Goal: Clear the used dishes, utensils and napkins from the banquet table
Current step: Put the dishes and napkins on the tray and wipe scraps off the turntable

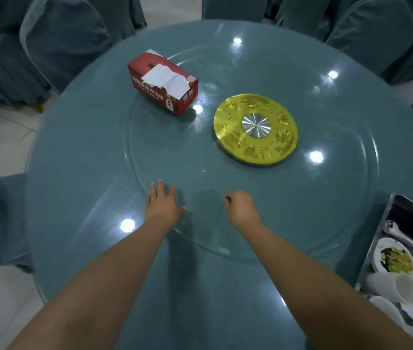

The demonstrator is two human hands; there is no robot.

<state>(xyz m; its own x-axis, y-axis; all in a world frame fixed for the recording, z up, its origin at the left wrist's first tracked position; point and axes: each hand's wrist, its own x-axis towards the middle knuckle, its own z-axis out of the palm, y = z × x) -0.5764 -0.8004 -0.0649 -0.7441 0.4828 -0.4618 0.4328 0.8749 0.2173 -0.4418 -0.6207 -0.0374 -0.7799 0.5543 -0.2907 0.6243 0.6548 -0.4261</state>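
round banquet table (79, 137), teal cloth under glass, fills the frame; covered chairs (56, 39) ring its upper edge. a glass turntable (165, 157) lies on it, with a gold disc (255, 128) right of centre. at the lower right edge i see a dark bin (399, 210) with the cleared ware: a bowl of green leftovers (394, 257), a spoon (394, 229), white cups (402, 286). as i judge it, these are stiff, fragile and probably greasy, best taken by the rim or from beneath. above and left of centre stands a red tissue box (163, 83) with a sheet (166, 78) pulled up; it looks light and crushable, so i would take it by its long sides, while the sheet is soft and would tear if tugged. just below centre, my left hand (162, 205) lies flat and spread on the turntable's near edge, fingers straight, holding nothing. my right hand (240, 207) hovers beside it, curled; i cannot tell whether it encloses anything. a small green crumb (203, 171) sits just above the hands. no used dishes appear on the table itself, so i judge clearing nearly finished.
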